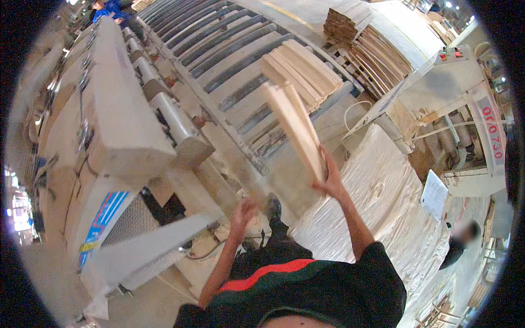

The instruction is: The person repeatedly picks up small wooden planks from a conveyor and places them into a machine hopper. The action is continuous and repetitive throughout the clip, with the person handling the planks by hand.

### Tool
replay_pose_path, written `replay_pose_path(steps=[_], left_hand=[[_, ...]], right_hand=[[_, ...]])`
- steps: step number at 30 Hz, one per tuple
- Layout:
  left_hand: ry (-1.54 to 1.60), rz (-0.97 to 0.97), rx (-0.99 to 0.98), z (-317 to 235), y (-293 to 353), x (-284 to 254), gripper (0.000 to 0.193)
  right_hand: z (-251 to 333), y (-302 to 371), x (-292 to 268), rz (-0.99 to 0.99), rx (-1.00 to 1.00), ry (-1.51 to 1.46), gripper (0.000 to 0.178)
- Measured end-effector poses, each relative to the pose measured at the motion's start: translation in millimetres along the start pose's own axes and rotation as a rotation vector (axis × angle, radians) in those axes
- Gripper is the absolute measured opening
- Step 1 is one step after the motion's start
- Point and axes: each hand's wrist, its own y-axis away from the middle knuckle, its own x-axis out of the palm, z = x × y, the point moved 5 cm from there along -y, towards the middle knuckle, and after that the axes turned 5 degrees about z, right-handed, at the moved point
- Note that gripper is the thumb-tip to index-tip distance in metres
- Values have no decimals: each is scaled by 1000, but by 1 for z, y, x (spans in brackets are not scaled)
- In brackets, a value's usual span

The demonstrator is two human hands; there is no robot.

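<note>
A pale wooden board was gripped at its lower end by the right hand and held raised, tilted, above the roller conveyor. The left hand was raised near a long grey blurred strip; whether it was grasping it could not be told. A stack of boards lay on the rollers beyond. Pale veneer sheets were piled at the right.
</note>
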Motion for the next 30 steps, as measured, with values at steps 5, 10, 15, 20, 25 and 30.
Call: replay_pose_path(steps=[5, 10, 15, 20, 25, 30], left_hand=[[1181, 217, 177, -35, 12, 28, 76], [1045, 361, 55, -4, 119, 29, 77], [1104, 296, 336, -1, 231, -57, 78], [797, -445, 474, 19, 296, -176, 87], [1186, -375, 520, 63, 346, -278, 88], [1170, -386, 520, 109, 371, -329, 84]], right_hand=[[88, 150, 87, 224, -76, 126, 123], [116, 257, 164, 335, -47, 396, 124], [159, 302, 259, 426, -104, 438, 128], [236, 288, 396, 350, -3, 479, 123], [299, 281, 505, 233, 19, 430, 118], [313, 314, 567, 358, 35, 594, 115]])
